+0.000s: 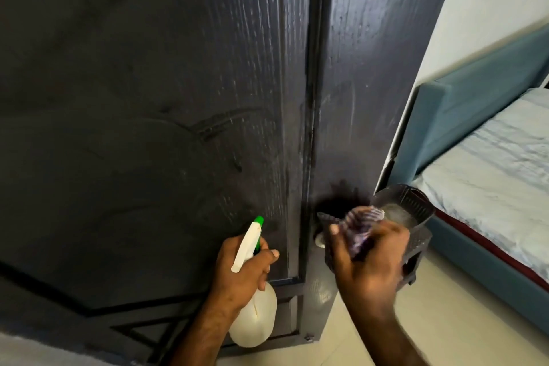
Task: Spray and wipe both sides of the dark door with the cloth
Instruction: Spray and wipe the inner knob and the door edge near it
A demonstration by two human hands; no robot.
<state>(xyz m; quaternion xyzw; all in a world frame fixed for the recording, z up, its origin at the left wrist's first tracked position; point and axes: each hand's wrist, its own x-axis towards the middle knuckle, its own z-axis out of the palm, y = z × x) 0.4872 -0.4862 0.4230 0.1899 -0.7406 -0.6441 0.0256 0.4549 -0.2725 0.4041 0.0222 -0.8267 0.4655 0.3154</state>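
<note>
The dark door [178,98] fills the left and middle of my view, with pale streaks running down its wood. My left hand [240,270] is wrapped around the neck of a white spray bottle [252,321], and its green tip [259,220] points up at the door. Next, my right hand [368,258] squeezes a bunched purple cloth [361,224] by the door's edge, low down. A dark basket [413,217] sits just behind that hand. Far right is a bed [490,163] on a pale floor [445,321].
</note>
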